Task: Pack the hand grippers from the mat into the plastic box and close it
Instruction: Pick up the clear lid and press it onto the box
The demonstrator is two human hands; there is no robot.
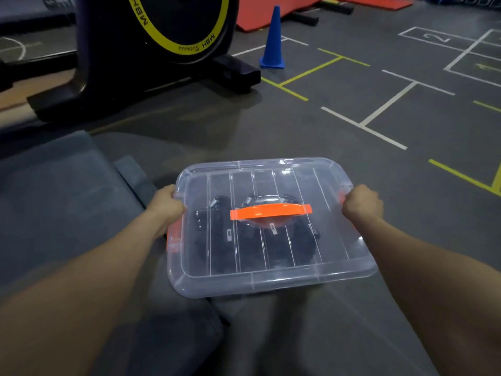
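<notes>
A clear plastic box stands on the grey floor in front of me with its transparent lid lying on top. The lid has an orange handle across its middle. Through the lid I see several black hand grippers lying inside the box. My left hand grips the box's left end, just above an orange side latch. My right hand grips the right end, where a bit of the orange right latch shows. The grey mat lies to the left.
A black exercise bike with a yellow-ringed wheel stands at the back left. A blue cone is behind the box, and red mats lie further back. White and yellow floor lines mark the floor at right.
</notes>
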